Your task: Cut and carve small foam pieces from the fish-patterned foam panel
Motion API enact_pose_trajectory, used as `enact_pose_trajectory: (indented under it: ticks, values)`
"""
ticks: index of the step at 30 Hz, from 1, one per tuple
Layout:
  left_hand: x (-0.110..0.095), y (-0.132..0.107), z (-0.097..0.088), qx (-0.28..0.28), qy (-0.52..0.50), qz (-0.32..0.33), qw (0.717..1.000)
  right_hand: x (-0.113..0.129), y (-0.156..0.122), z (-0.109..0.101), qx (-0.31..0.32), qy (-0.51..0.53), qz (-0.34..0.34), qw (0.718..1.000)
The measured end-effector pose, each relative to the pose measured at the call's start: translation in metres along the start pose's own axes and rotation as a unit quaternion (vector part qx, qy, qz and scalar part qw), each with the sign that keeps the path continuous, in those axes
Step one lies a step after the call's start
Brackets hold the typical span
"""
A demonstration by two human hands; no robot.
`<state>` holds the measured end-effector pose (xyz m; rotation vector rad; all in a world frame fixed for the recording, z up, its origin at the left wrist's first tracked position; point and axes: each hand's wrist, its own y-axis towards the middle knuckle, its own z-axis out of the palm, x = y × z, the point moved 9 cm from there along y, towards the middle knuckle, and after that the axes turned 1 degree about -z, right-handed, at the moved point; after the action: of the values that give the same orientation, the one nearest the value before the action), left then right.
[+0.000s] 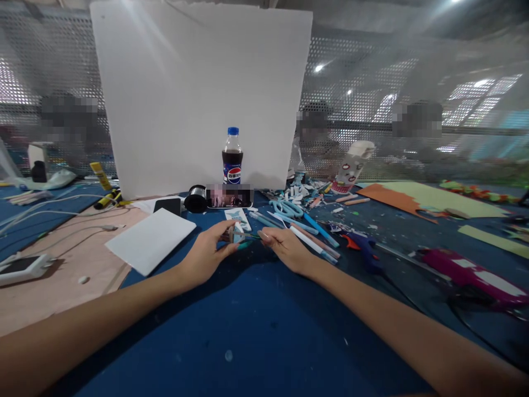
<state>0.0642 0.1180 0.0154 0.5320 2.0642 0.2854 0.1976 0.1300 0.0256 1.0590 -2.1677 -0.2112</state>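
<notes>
Over the middle of the blue table, my left hand (205, 252) is closed, thumb and fingers pinching a small pale-blue piece (238, 232) whose exact kind I cannot make out. A bit of teal shows by the thumb tip. My right hand (288, 249) is closed too, its fingertips pinched on a thin strand (249, 236) that runs across toward the left fingers. Just behind the hands lies a white-and-blue card (238, 218). Several pens (316, 242) lie close beyond the right hand.
A cola bottle (232, 162) and a phone (229, 197) stand before a white board (202, 94). Left lie a white sheet (151, 241) and a black spool (195, 199). Right are a blue glue gun (366, 251), a magenta tool (471, 273), scraps and a tilted tumbler (351, 168).
</notes>
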Motion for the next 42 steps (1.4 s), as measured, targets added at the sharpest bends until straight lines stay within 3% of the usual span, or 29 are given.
enact_pose_trajectory:
  ticks: [28, 42]
  values:
    - [0.0057, 0.0011, 0.0042, 0.019, -0.052, -0.020, 0.998, -0.0030, 0.0008, 0.0021, 0.013, -0.044, 0.000, 0.999]
    - [-0.0013, -0.0005, 0.0059, 0.034, 0.026, 0.033, 0.999, -0.0012, 0.0010, 0.0035, 0.020, -0.051, -0.016, 0.998]
